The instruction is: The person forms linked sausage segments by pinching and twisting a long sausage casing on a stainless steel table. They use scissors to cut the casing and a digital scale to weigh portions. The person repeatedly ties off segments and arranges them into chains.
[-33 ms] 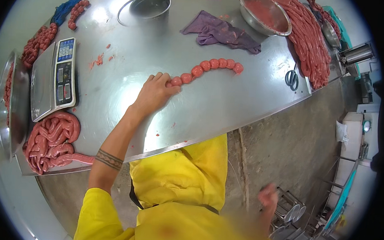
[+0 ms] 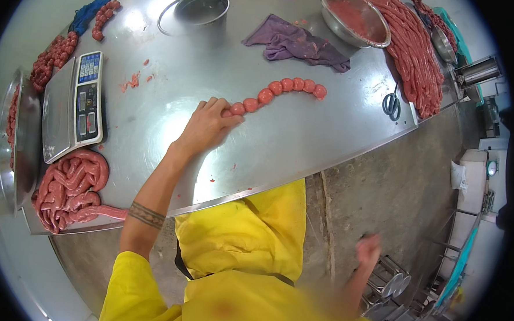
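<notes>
My left hand (image 2: 206, 122) is closed on the near end of a chain of short round sausage links (image 2: 265, 96), which curves away to the right on the steel table (image 2: 305, 134). Its fingers cover the last link in part. Out to the right, beyond the table edge and over the floor, my right hand (image 2: 369, 249) is raised with curled fingers. Motion blurs it, and what it holds, if anything, cannot be made out. By my left forearm lies a coil of unlinked sausage (image 2: 72, 186), one end trailing toward the arm.
A scale (image 2: 74, 107) stands at left beside a steel basin (image 2: 25, 154) and linked sausages (image 2: 53, 60). Farther back are a water pot (image 2: 221, 20), a purple cloth (image 2: 292, 43) and a bowl of meat (image 2: 357, 20). Scissors (image 2: 391, 106) lie near long sausages (image 2: 413, 64) at right.
My right hand has shifted slightly up and to the right. My left hand and the chain of links keep their place on the table.
</notes>
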The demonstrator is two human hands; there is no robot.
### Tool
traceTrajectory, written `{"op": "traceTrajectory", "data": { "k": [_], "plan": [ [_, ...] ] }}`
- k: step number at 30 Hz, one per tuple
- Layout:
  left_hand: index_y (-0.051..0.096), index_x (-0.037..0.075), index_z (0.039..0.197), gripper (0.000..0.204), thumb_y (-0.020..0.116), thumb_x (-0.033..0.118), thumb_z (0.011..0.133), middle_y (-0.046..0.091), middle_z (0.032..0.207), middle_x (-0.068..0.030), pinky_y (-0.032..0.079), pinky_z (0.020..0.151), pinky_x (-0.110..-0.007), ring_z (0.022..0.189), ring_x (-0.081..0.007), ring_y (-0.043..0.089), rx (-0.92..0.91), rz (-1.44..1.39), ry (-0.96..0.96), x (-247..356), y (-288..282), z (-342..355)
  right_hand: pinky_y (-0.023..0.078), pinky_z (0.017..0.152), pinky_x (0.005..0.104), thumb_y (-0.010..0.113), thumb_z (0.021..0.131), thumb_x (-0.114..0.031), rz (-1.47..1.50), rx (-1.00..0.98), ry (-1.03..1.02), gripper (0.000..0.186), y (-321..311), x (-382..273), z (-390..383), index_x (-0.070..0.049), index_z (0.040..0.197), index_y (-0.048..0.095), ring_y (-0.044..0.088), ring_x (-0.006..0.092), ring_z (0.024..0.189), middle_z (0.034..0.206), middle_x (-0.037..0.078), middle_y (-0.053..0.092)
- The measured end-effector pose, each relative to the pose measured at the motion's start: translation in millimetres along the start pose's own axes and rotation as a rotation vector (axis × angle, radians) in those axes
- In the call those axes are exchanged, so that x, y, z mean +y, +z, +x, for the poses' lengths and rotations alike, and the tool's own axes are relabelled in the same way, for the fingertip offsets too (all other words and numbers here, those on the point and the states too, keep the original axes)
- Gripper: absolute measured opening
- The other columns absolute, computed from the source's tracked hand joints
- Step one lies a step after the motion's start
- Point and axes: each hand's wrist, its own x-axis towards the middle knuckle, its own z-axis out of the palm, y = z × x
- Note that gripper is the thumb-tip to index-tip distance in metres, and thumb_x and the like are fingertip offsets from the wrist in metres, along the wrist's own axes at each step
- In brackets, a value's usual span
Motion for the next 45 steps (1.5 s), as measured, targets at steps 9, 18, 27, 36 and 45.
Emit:
{"op": "traceTrajectory", "data": {
  "k": [9,18,27,36,45],
  "plan": [
    [0.048,0.008,0.153,0.072,0.078,0.003,0.087,0.074,0.113,-0.0162,0.056,0.090,-0.042,0.098,-0.0345,0.070,0.261,-0.551,-0.309,0,5,-20,0.054,0.080,0.0414,0.093,0.067,-0.036,-2.475,-0.098,-0.181,0.093,308,119,401,-0.004,0.146,0.058,0.068,0.0287,0.104,0.122,0.011,0.071],
    [0.070,-0.004,0.123,0.036,0.078,0.011,0.091,0.078,0.096,-0.0160,0.057,0.083,-0.034,0.090,-0.0232,0.075,0.347,-0.681,-0.707,-10,24,-12,0.051,0.106,0.0509,0.080,0.088,-0.022,-1.973,-0.940,-0.428,0.105,345,328,152,0.001,0.167,0.013,0.053,0.0453,0.137,0.169,0.032,0.023],
    [0.077,0.013,0.107,0.016,0.074,0.011,0.091,0.069,0.098,-0.0100,0.056,0.081,-0.041,0.093,-0.0284,0.067,0.302,-0.215,-0.352,7,13,-3,0.048,0.094,0.0450,0.060,0.098,0.005,-2.109,-0.181,0.318,0.017,159,-20,-53,-0.007,0.101,0.073,0.067,0.0252,0.079,0.084,0.004,0.073],
    [0.068,0.020,0.134,0.047,0.076,0.016,0.088,0.067,0.114,-0.0074,0.055,0.086,-0.041,0.104,-0.0294,0.064,0.111,0.026,-0.052,-17,-13,-21,0.055,0.097,0.0444,0.046,0.107,-0.001,0.044,0.366,-0.464,0.059,16,-31,76,-0.021,0.162,0.043,0.069,0.0288,0.105,0.157,0.022,0.052],
    [0.034,0.010,0.163,0.088,0.080,0.004,0.089,0.078,0.103,-0.0158,0.060,0.086,-0.037,0.090,-0.0277,0.076,0.319,-0.657,-0.596,0,-2,-43,0.049,0.063,0.0419,0.070,0.094,-0.026,-2.778,-0.495,-0.260,0.033,354,202,400,-0.015,0.125,0.067,0.070,0.0192,0.091,0.114,0.009,0.075]
  ]
}}
